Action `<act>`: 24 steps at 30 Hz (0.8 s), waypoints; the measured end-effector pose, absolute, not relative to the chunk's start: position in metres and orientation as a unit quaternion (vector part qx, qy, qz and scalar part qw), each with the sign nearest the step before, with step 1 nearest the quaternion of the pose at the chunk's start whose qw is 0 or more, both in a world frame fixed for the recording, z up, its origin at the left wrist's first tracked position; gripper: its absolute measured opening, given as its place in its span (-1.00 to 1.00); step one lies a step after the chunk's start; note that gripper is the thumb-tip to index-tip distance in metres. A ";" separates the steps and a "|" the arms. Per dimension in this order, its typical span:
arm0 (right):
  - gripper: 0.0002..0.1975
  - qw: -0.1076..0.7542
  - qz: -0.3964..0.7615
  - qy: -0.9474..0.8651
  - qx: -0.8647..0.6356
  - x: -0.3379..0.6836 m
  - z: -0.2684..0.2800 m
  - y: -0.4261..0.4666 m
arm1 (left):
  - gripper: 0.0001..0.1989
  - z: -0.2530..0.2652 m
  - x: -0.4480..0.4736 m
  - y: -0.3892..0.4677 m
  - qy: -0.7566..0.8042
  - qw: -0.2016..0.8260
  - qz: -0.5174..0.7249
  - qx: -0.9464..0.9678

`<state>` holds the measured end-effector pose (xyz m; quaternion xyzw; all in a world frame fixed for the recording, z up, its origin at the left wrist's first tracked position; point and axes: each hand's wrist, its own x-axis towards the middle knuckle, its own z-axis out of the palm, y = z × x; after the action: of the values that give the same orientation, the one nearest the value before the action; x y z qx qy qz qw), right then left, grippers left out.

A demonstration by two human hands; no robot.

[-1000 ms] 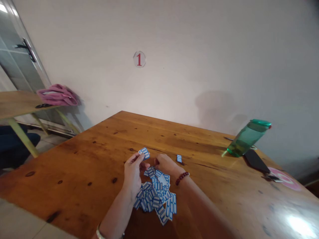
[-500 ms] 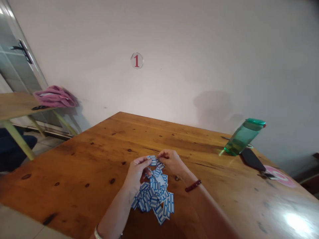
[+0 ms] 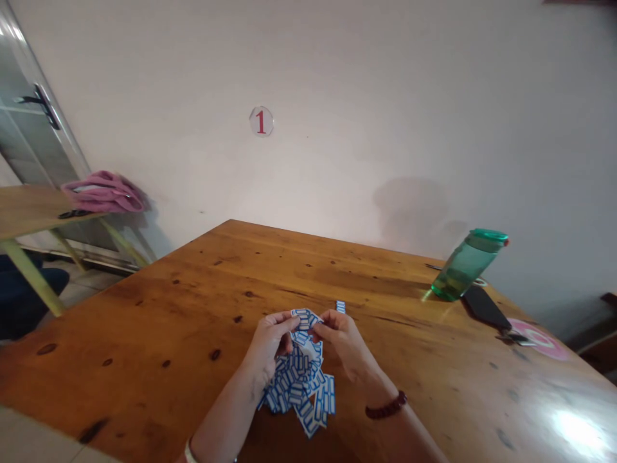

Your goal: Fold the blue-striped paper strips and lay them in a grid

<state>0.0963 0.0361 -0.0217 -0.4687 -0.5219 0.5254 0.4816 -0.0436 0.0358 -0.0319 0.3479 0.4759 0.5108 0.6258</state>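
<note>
My left hand [image 3: 274, 334] pinches blue-and-white paper labels [image 3: 302, 317] between thumb and fingers. From the other side, my right hand [image 3: 340, 331] has its thumb and fingertips closed at the right end of the same labels. Below and between both hands lies a loose pile of similar labels [image 3: 294, 379], overlapping at many angles on the wooden table [image 3: 168, 308]. One separate label strip [image 3: 340, 307] rests on the wood just beyond my right hand. The print on the labels is too small to read.
To the right stand a green bottle [image 3: 467, 267], a dark phone [image 3: 486, 307], small metal items [image 3: 513, 336] and a pink round mat [image 3: 547, 341]. A pink cloth [image 3: 103, 191] and dark scissors [image 3: 73, 213] lie on a side table [image 3: 24, 209] at left. A wall rises behind.
My right hand has moved slightly right and down and now grips the labels' right end. The separate strip beyond it has come into clear view. The camera view shifted slightly.
</note>
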 end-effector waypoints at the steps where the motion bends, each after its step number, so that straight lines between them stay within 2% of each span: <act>1: -0.83 0.499 0.517 -0.512 -0.471 0.099 -0.020 0.033 | -0.78 -0.032 -0.042 0.035 0.477 0.626 0.506 0.354; 7: -0.83 0.538 0.421 -0.549 -0.481 0.117 -0.015 0.019 | -0.82 -0.031 -0.037 0.034 0.495 0.606 0.489 0.385; 12: -0.78 0.458 0.376 -0.636 -0.495 0.117 -0.028 0.019 | -0.81 -0.029 -0.033 0.031 0.493 0.584 0.471 0.440; 16: -0.80 0.389 0.259 -0.687 -0.556 0.116 -0.035 0.024 | -0.81 -0.028 -0.031 0.029 0.499 0.575 0.445 0.471; 20: -0.82 0.364 0.174 -0.711 -0.576 0.119 -0.036 0.025 | -0.80 -0.028 -0.029 0.028 0.510 0.558 0.422 0.501; 24: -0.83 0.378 0.185 -0.704 -0.572 0.118 -0.033 0.024 | -0.81 -0.029 -0.026 0.028 0.521 0.550 0.402 0.514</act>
<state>0.1178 0.0236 -0.0328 -0.5721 -0.7038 0.1855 0.3780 -0.0263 0.0275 -0.0289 0.5140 0.5211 0.4021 0.5501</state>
